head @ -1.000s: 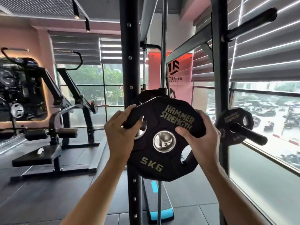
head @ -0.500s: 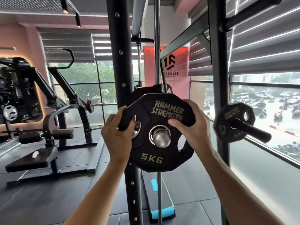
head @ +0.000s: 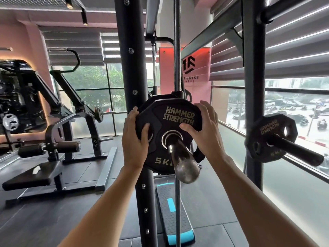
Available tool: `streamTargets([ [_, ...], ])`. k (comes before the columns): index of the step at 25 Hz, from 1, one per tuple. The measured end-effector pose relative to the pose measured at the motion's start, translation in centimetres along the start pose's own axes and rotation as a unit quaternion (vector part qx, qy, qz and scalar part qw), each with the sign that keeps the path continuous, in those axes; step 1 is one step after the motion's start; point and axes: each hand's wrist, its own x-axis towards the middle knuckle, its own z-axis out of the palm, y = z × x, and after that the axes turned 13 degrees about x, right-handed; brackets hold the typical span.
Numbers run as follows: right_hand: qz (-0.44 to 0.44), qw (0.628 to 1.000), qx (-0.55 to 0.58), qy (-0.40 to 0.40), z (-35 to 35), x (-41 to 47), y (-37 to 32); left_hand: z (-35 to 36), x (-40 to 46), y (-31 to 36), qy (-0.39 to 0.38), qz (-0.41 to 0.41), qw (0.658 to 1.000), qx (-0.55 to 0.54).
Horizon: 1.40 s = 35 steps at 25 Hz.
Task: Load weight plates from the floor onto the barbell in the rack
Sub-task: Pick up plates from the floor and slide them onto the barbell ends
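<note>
A black 5 kg weight plate (head: pixel 173 120) marked HAMMER STRENGTH sits on the chrome barbell sleeve (head: pixel 181 155), whose end points toward me. Behind it another black plate's edge shows. My left hand (head: pixel 134 138) holds the plate's left edge, thumb on the face by a grip hole. My right hand (head: pixel 204 129) holds the upper right edge, thumb pressed on the face. The black rack upright (head: pixel 130 68) stands just behind the plate.
A second 5 kg plate (head: pixel 267 138) hangs on a black storage peg (head: pixel 299 151) of the right upright (head: pixel 252 86). A black and blue step platform (head: pixel 175 216) lies on the floor below. A leverage machine (head: pixel 58 125) stands left. Windows run along the right.
The plate has slid along the sleeve away from me, so much more of the chrome sleeve now sticks out in front of it. Both hands moved with it.
</note>
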Motion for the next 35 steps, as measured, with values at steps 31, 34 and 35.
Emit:
streamTargets([
  [31, 0.083, 0.992, -0.090, -0.039, 5.3, 5.1, 5.2, 3.9, 6.6, -0.7, -0.149, -0.038, 0.980, 0.124],
  [34, 0.014, 0.991, -0.133, 0.015, 2.8, 3.5, 1.8, 2.5, 7.1, 6.0, -0.178, 0.111, 0.972, 0.106],
  [35, -0.005, 0.988, -0.152, 0.036, 1.6, 3.1, 0.7, 2.2, 7.3, 8.1, -0.196, 0.154, 0.961, 0.117],
])
